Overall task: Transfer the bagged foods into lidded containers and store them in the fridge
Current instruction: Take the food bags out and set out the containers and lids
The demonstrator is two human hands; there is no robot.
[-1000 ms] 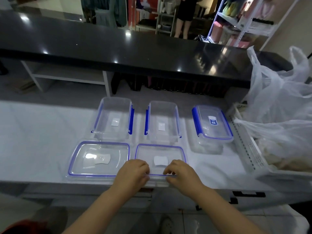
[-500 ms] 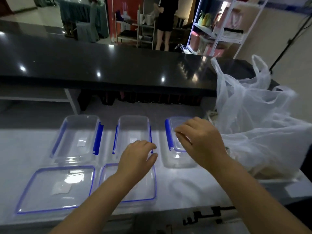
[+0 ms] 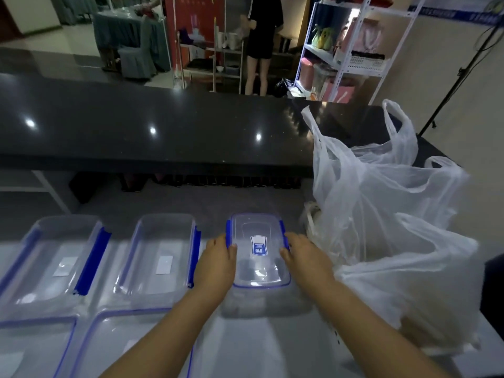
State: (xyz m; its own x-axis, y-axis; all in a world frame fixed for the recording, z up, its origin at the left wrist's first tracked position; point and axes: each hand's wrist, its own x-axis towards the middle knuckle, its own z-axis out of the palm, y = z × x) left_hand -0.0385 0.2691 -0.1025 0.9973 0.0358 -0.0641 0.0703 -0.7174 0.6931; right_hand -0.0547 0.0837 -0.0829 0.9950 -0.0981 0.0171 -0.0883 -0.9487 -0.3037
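Note:
A clear container with a blue-clipped lid (image 3: 259,249) stands on the white counter, right of two open clear containers (image 3: 161,257) (image 3: 58,259). My left hand (image 3: 218,261) grips the lid's left clip side and my right hand (image 3: 302,255) grips its right side. Two loose blue-rimmed lids (image 3: 128,342) (image 3: 32,347) lie in front of the open containers. White plastic bags (image 3: 381,236) holding pale food sit just right of my right hand.
A raised black countertop (image 3: 163,126) runs across behind the white counter (image 3: 261,345). Beyond it a person stands by shelving (image 3: 261,36), and a white rack (image 3: 351,50) holds boxes. A dark stand pole (image 3: 461,69) leans at the far right.
Both hands left the near lid and moved to the lidded container on the right, now gripping its two sides. The view shifted right and closer.

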